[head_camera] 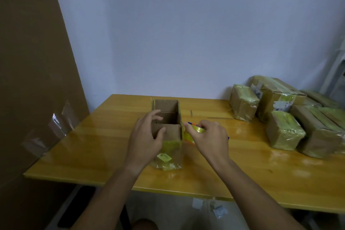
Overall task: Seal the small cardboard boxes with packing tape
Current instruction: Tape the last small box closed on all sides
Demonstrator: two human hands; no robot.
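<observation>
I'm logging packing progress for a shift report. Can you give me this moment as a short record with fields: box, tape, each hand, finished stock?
box: open cardboard box, flaps up, yellowish tape on its near side
tape: roll just right of the box
left hand: left hand grips the box's near wall
right hand: right hand holds the roll
finished stock: taped boxes piled at the table's right
surface: wooden table

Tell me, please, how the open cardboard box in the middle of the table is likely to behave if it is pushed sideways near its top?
The open box stands taller than wide, so it may tip rather than slide. Its flaps are open and nothing shows inside, so it is probably light. The left hand grips its near edge, which should steady it on the glossy table.
</observation>
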